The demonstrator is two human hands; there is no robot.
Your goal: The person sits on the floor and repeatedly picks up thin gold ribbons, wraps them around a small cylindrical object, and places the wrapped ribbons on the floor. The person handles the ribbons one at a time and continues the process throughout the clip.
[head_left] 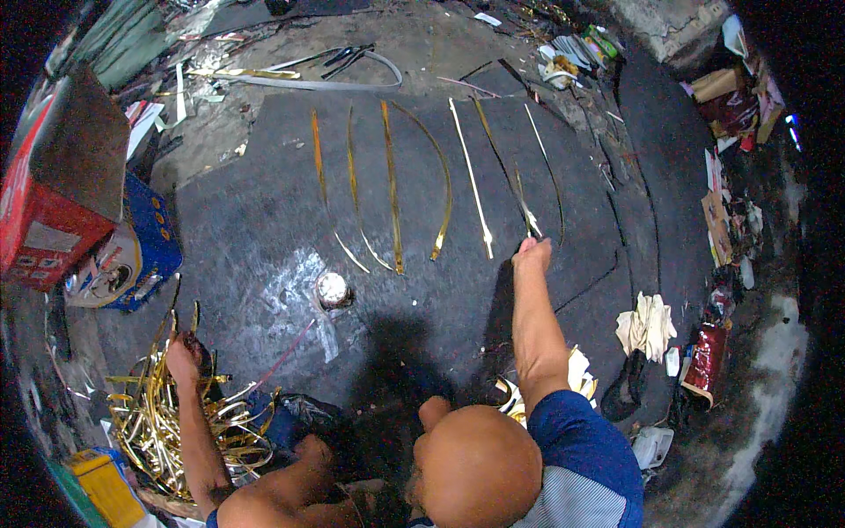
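Strips [393, 189], shiny, gold and pale: seven in a spaced row on the mat ahead of you, with a tangled heap [150, 422] of more at your lower left.

Left hand [185, 356]: at the upper edge of the heap, fingers folded on a few strips that poke up past them. It is the nearer hand to the heap, well apart from the row.

Row, left to right: two narrow strips curving toward you at their near ends; one nearly straight; one bowed out to the right; one pale and straight, slanted; one darker, slanted; one thin, curved. All run lengthwise away from you.

Right hand [532, 253]: at the near end of the sixth, fingertips pinched together on a strip end. You have that strip leading ahead of the hand and slightly left; whether a second piece overlaps it, you cannot tell here. The seventh lies just to the right. This hand is the nearer to the row.

Surface: dark mat [238, 202], scuffed whitish around a white-topped can [332, 287] between you and the row's left end.

Room, left to right: red box [35, 251]; blue box [154, 233] beside it; yellow box [106, 493] below the heap; littered concrete floor [290, 44] beyond the mat; crumpled cream cloth [645, 326]; dark red packet [707, 356].
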